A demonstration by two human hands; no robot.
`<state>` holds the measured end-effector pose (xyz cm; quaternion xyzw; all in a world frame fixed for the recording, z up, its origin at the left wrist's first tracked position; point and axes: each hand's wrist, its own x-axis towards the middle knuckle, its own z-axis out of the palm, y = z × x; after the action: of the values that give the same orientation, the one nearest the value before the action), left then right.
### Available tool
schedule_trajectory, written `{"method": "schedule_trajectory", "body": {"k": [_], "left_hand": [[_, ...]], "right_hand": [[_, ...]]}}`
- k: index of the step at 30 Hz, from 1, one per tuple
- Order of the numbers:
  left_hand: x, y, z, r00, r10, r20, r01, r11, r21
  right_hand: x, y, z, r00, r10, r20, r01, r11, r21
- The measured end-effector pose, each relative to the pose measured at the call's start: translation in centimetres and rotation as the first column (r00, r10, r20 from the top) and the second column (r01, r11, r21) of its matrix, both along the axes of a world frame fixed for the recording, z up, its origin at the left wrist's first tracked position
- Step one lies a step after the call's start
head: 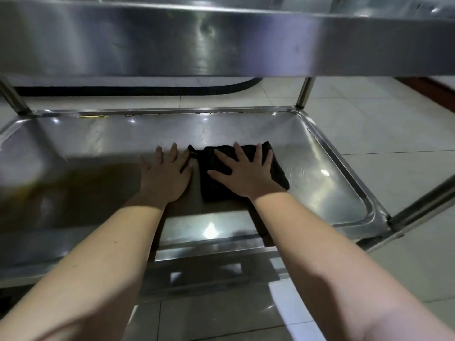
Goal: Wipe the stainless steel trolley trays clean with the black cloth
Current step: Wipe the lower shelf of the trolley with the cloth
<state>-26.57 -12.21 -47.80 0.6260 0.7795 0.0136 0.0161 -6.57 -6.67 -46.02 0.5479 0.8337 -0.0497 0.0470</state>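
Head view looks under the upper tray [172,45] of a steel trolley onto the lower tray [320,180]. The black cloth [211,190] lies folded flat near the middle of this lower tray, slightly to the right. The right hand [246,173] presses down on top of it, its fingers [240,153] straight and spread, grasping nothing. The left hand [165,175] lies flat on the bare steel just beside the cloth's left edge, its fingers [174,153] also released and extended. A dark shadow covers the tray to the left. An upright post [305,92] rises at the far right corner, with pale tiled floor [394,134] beyond.
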Motion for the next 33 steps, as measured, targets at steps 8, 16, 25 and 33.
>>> {"method": "schedule_trajectory", "body": {"k": [8,16,25,33], "left_hand": [[-0.2,0.3,-0.3,1.000,-0.020,-0.023,0.020,1.000,0.013],[0.1,0.2,0.0,1.000,0.003,-0.028,-0.003,1.000,-0.015],[0.4,0.2,0.1,1.000,-0.009,-0.011,0.009,1.000,-0.012],[0.5,0.4,-0.3,1.000,-0.002,-0.030,0.001,1.000,-0.019]], "right_hand": [[12.0,7.5,0.9,0.938,-0.346,0.016,0.347,0.937,-0.038],[-3.6,6.0,-0.2,0.998,-0.049,-0.050,0.049,0.999,-0.001],[12.9,11.5,1.1,0.965,-0.258,0.056,0.261,0.963,-0.066],[-1.3,11.4,0.3,0.993,-0.115,-0.041,0.115,0.993,0.011]]}}
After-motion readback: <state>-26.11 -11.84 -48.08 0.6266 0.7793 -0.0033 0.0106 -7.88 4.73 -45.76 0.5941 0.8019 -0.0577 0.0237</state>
